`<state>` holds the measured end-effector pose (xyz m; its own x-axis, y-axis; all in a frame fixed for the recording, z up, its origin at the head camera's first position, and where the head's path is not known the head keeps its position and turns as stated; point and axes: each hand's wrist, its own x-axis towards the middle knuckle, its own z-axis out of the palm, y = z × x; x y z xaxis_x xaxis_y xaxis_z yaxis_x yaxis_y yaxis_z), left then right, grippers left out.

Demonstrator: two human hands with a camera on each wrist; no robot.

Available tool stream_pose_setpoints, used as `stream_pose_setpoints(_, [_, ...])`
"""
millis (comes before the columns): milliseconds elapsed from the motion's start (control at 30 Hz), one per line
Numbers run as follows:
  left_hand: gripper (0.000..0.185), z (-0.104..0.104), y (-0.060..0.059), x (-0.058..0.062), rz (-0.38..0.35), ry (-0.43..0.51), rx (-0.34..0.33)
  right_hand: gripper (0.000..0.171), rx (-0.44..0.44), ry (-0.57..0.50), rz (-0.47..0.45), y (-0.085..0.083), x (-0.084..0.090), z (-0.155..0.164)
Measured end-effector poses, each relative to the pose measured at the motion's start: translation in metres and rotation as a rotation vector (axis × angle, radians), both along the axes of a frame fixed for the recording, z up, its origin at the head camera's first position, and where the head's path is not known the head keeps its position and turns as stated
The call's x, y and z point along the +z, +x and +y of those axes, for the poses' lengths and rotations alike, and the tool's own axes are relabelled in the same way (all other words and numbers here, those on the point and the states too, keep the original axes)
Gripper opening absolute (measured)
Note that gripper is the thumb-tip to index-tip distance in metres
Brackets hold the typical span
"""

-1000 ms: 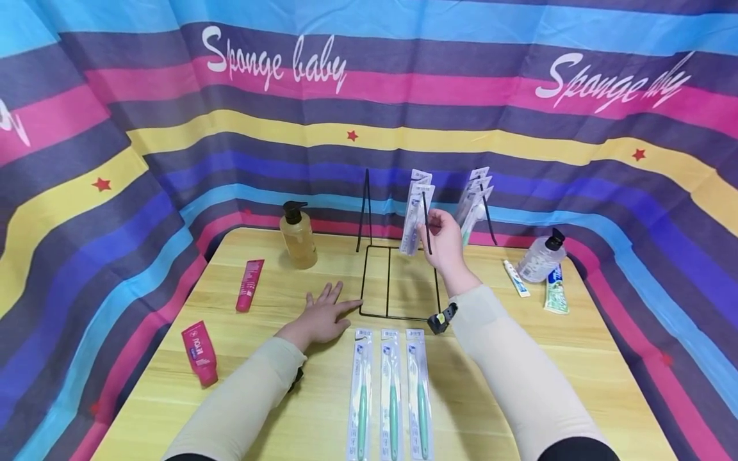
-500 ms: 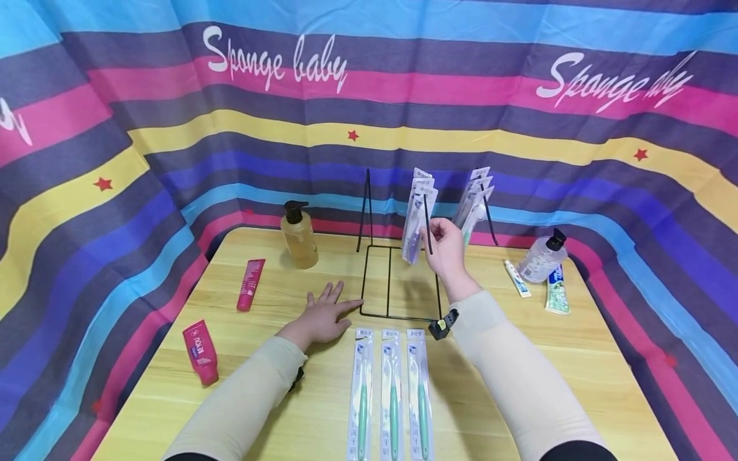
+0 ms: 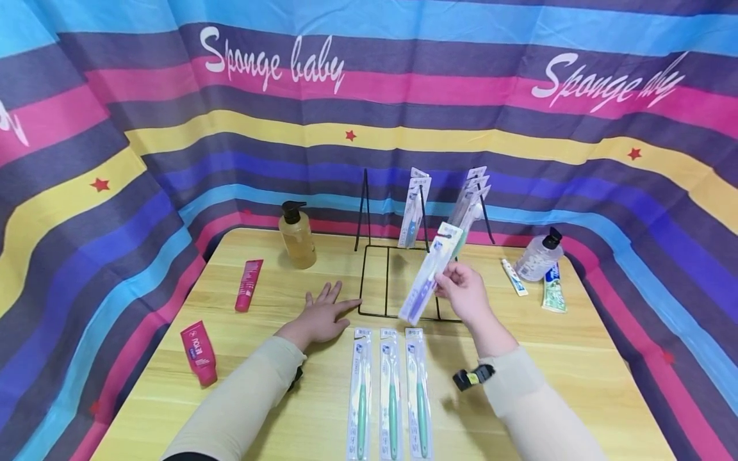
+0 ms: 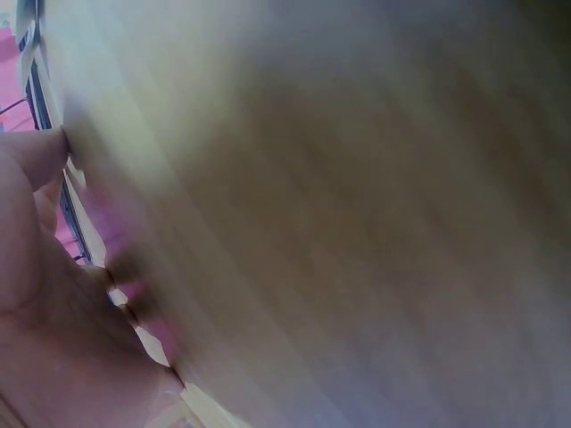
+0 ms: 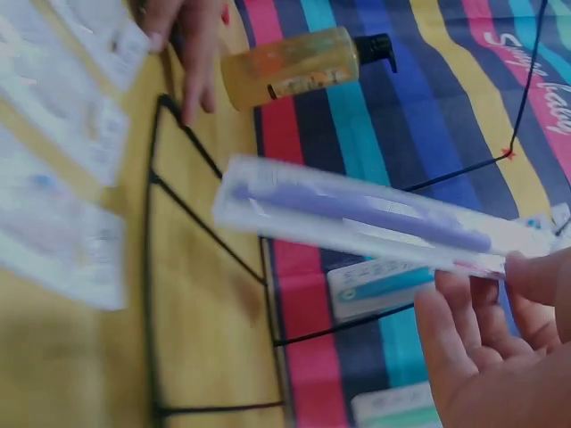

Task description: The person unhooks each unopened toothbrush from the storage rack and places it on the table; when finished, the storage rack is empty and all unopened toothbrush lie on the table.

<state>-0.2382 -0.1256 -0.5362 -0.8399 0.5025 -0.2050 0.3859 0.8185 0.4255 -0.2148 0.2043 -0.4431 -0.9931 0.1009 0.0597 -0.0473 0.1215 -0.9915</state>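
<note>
While the left hand (image 3: 323, 315) lies flat with straight fingers on the table (image 3: 576, 358), the right hand (image 3: 466, 293) pinches a purple packaged toothbrush (image 3: 426, 275) by its upper end, in the air just before the wire rack (image 3: 398, 256). Judged light, thin, fairly stiff, slick plastic front; the card end is probably the best hold.

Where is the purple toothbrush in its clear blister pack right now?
In the head view, the purple toothbrush pack is pinched in the right hand, tilted above the black wire rack's base.
</note>
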Motion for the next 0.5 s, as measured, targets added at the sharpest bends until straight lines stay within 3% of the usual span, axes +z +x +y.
stream_pose_setpoints(167, [0.054, 0.0, 0.0, 0.0, 0.0, -0.007, 0.005, 0.016, 0.081, -0.072, -0.131, 0.035, -0.017, 0.025])
stream_pose_setpoints(500, [0.054, 0.0, -0.001, 0.0, 0.003, 0.005, 0.002, 0.034, 0.227, -0.01, -0.327, 0.104, -0.071, 0.058])
